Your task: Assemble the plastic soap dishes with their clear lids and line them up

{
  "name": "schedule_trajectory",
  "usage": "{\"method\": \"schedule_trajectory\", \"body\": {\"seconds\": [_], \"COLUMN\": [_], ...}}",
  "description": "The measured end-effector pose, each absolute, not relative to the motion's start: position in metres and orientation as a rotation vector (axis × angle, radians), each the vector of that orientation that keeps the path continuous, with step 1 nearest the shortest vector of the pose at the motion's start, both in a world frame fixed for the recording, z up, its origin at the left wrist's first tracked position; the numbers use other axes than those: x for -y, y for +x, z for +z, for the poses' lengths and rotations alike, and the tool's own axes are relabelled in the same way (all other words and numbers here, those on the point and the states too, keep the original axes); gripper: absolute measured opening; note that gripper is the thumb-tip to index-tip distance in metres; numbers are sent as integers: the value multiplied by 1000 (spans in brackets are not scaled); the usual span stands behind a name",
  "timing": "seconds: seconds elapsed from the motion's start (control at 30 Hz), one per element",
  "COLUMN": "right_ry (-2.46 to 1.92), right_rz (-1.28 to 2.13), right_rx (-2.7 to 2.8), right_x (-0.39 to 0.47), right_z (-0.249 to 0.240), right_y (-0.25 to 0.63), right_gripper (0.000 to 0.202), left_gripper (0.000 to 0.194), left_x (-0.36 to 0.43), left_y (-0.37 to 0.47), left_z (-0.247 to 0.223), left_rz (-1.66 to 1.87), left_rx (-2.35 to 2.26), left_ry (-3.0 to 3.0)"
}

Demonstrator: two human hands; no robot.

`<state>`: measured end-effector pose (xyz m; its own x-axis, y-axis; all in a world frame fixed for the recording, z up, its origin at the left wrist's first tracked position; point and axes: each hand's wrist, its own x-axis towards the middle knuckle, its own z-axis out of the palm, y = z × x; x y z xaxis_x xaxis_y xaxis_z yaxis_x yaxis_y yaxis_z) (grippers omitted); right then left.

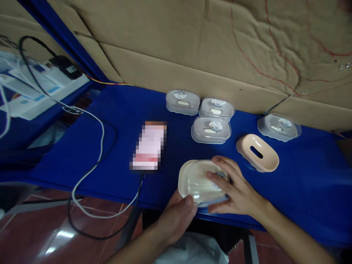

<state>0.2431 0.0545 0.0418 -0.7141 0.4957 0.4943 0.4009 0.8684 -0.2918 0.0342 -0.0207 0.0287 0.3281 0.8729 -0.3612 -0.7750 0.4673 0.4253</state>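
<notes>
A cream soap box (196, 179) with a clear lid and a round sticker is held at the front edge of the blue table. My left hand (180, 214) grips its near left side, thumb on the rim and the other fingers hidden beneath. Over its right end lies my right hand (236, 189), fingers spread across the lid and the sticker. Right of my hands, a beige soap dish (268, 156) with a slot in its floor sits without a lid.
Several clear-lidded soap boxes (183, 102) stand along the cardboard wall (165, 55), one (279, 127) apart at the right. A blurred-out phone (150, 146) with a cable (101, 139) lies on the blue table (123, 110). A power strip (35, 95) is at left.
</notes>
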Motion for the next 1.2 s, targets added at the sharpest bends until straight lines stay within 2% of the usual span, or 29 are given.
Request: {"method": "schedule_trajectory", "body": {"seconds": [0.2, 0.4, 0.53, 0.87, 1.03, 1.2], "right_ry": [-653, -658, -621, -674, -688, -814], "right_rz": [165, 101, 93, 115, 144, 268], "right_rx": [2471, 2472, 2474, 2473, 2475, 2368], "right_x": [-53, -49, -48, -47, -45, -50], "right_z": [44, 49, 50, 49, 48, 43], "right_y": [239, 239, 241, 241, 239, 247], "right_gripper": [73, 57, 54, 70, 75, 88], "left_gripper": [80, 78, 79, 80, 64, 67], "left_x": [16, 14, 15, 21, 24, 23], "left_y": [34, 36, 37, 41, 40, 29], "left_z": [37, 41, 42, 28, 28, 25], "left_rz": [1044, 1060, 1058, 1079, 1092, 1103], "left_rx": [-511, -577, -572, -457, -530, -629], "left_ry": [282, 307, 328, 291, 224, 23]}}
